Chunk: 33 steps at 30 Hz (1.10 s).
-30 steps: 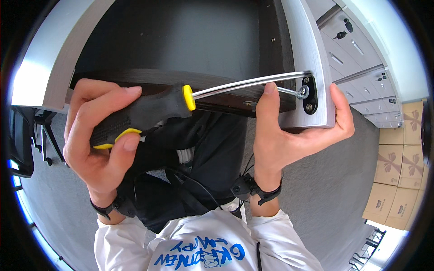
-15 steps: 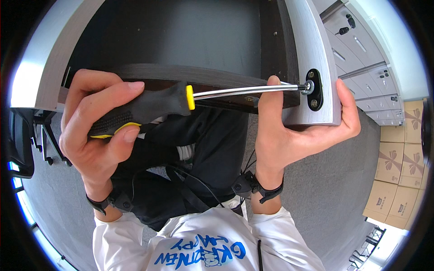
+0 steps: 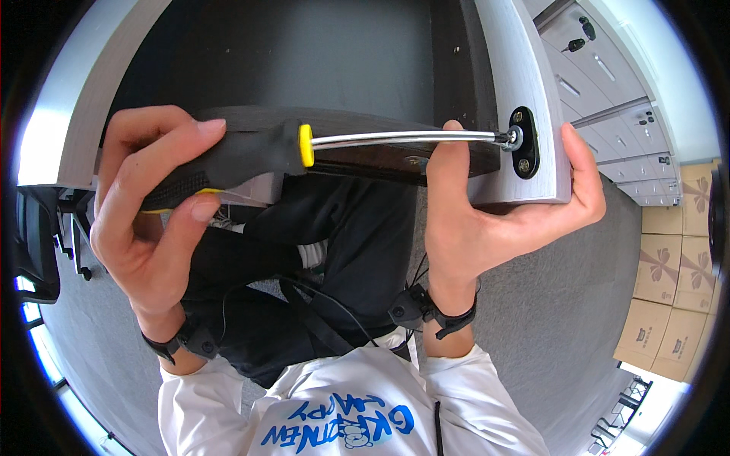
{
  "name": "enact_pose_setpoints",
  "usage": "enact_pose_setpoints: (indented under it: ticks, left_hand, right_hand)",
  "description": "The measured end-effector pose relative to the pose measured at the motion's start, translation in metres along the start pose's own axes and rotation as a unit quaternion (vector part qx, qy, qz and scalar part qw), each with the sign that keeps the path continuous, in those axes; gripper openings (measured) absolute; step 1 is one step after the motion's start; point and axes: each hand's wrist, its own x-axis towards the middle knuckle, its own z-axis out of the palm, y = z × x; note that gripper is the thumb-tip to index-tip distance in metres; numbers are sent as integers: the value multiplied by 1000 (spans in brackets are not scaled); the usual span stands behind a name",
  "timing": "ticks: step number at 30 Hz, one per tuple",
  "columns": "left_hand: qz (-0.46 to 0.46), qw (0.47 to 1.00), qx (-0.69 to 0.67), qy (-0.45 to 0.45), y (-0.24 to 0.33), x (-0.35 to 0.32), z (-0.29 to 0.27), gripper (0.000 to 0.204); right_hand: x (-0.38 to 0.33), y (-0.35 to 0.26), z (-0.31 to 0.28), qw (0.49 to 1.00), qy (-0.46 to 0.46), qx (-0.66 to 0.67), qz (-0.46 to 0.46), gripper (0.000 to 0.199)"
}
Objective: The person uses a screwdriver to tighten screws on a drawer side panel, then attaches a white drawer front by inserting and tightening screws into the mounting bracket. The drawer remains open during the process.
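Observation:
My left hand point(image 3: 148, 205) grips the black and yellow handle of a screwdriver point(image 3: 251, 156). Its long steel shaft runs level to the right, and the tip sits on a screw in a black oval fitting point(image 3: 525, 142). That fitting is fixed on the end of a grey wooden panel point(image 3: 525, 68). My right hand point(image 3: 494, 220) clasps the panel's lower end, with the thumb on the right side and a fingertip up beside the shaft. A dark inner board point(image 3: 380, 137) lies behind the shaft.
Grey carpet floor point(image 3: 547, 319) spreads below. Grey cabinets with keyed drawers point(image 3: 608, 83) stand at the upper right. Stacked cardboard boxes point(image 3: 669, 281) line the right edge. A black chair base point(image 3: 46, 228) sits at the left. My dark trousers and white sleeves fill the lower middle.
The screwdriver has levelled out, and its tip now sits square on the screw in the black fitting. My left hand has turned on the handle. My right hand has stayed on the panel.

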Motion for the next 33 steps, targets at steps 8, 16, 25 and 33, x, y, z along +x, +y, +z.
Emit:
enact_pose_setpoints:
  ticks: [8,16,25,33]
  left_hand:
    - [2,999,30,28,0,3,9,29]
    - [19,989,149,15,4,-2,11,32]
    - [22,970,237,-49,0,20,15,33]
    - [13,981,194,-10,5,16,20,31]
  right_hand:
    - [2,3,-1,1000,-5,1,-16,80]
    - [0,1,-2,1000,-1,-10,10,80]
    - [0,2,-4,1000,-11,-3,6,84]
    - [2,4,-4,999,-14,27,11,84]
